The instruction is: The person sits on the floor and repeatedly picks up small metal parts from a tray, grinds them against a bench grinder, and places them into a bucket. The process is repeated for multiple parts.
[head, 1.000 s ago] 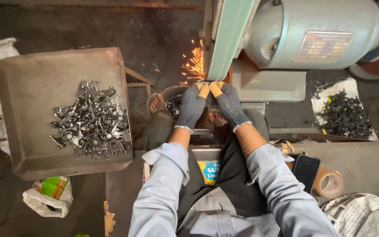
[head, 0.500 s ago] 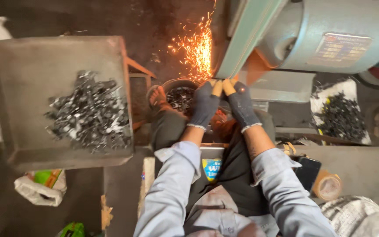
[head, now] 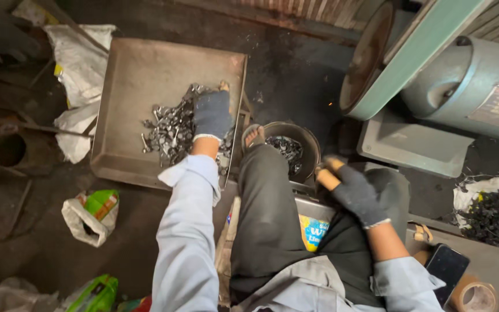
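My left hand [head: 212, 112], in a dark grey glove, reaches out onto a pile of small shiny metal parts [head: 166, 130] in a large square metal tray [head: 145, 58] at the left. Its fingers are hidden among the parts. My right hand [head: 353, 193], gloved too and with orange fingertip covers, hovers by the rim of a round metal bowl [head: 313, 147]. The bowl holds dark parts and stands between my knees. Whether the right hand holds a part cannot be told. A green grinding belt [head: 423, 46] runs over a wheel at the upper right, and neither hand touches it.
The grinder's grey motor [head: 480, 86] sits at the right on a metal base. A heap of dark parts [head: 495, 214] lies on a white sheet at the right. A phone [head: 449, 266] and a tape roll [head: 475, 297] are nearby. White sacks [head: 79, 58] and a green packet [head: 93, 211] lie at the left.
Both hands have left the belt and the sparks have stopped. My left hand swung left onto the tray's pile, and my right hand dropped down beside the bowl.
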